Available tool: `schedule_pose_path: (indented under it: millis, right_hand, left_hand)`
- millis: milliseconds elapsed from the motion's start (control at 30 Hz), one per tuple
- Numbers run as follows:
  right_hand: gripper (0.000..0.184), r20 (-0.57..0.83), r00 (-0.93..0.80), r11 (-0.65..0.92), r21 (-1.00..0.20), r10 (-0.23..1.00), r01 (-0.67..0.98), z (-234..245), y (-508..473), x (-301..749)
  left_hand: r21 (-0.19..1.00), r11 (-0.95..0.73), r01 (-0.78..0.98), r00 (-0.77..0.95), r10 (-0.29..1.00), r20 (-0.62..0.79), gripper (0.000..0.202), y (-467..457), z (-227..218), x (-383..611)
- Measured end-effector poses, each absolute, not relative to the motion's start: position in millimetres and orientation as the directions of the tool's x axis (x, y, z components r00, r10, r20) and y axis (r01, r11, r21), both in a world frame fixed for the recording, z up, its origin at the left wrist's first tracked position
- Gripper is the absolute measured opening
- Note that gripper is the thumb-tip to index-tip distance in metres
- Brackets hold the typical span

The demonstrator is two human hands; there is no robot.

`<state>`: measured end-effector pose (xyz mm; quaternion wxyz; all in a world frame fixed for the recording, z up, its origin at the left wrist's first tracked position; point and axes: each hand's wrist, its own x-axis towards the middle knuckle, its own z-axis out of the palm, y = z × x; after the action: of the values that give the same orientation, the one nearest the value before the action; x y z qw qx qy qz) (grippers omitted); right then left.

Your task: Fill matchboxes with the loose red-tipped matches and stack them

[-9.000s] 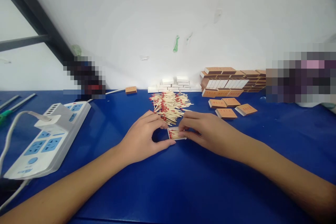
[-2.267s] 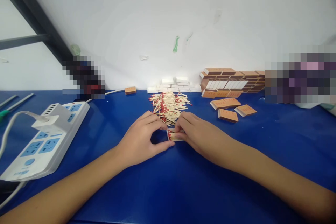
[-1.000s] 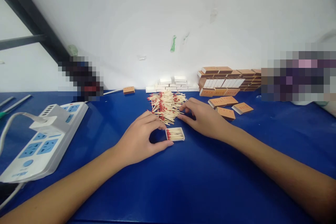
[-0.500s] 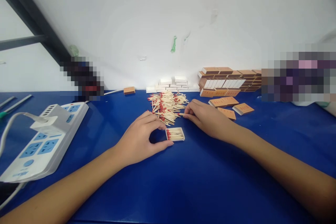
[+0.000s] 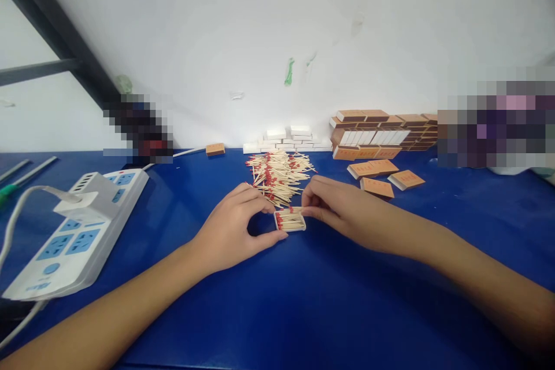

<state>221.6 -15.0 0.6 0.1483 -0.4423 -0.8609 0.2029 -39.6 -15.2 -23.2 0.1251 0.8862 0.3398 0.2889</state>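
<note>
A small white matchbox tray [image 5: 296, 230] lies on the table with several red-tipped matchsticks in it, heads to the left. My left hand [image 5: 236, 225] steadies the tray, its index finger at the far left corner and its thumb at the near left corner. Between thumb and fingertips, my right hand [image 5: 332, 202] pinches a matchstick [image 5: 296, 209] at the tray's far right corner, its red head pointing left. Just behind the tray spreads a heap of loose matchsticks [image 5: 280, 176], touching or close to my left fingers.
White trays [image 5: 281, 141] are stacked against the wall. At their right rises a stack of orange-brown matchboxes [image 5: 377, 121], with several loose matchbox sleeves [image 5: 376, 187] before it. One matchbox [image 5: 215, 150] lies back left. A power strip [image 5: 87, 237] with a plugged-in charger occupies the left side.
My right hand has moved nearer from the heap's right edge to the tray, carrying a matchstick. My left hand stays at the tray. The view has shifted slightly.
</note>
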Motion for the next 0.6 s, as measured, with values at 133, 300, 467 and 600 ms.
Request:
schedule_pose_path:
  millis: [133,300,467,600]
  right_hand:
    - [0.013,0.043,-0.595,0.548,-0.448,0.803,0.707,0.5,-24.1,210.2]
    - [0.011,0.07,-0.617,0.585,-0.417,0.784,0.696,-2.5,-21.2,212.7]
    - [0.014,0.09,-0.617,0.589,-0.432,0.782,0.683,-2.9,-15.8,219.6]
    - [0.013,0.077,-0.615,0.575,-0.464,0.784,0.674,-4.6,-16.3,216.2]
  left_hand:
    - [0.419,-0.738,0.529,0.607,0.674,0.421,0.031,-15.0,-23.2,-39.2]
    - [0.418,-0.741,0.526,0.612,0.671,0.42,0.03,-15.8,-22.9,-39.0]
    - [0.42,-0.735,0.532,0.608,0.677,0.414,0.031,-15.3,-23.0,-39.2]
    - [0.423,-0.741,0.521,0.614,0.67,0.417,0.029,-14.7,-23.2,-39.0]
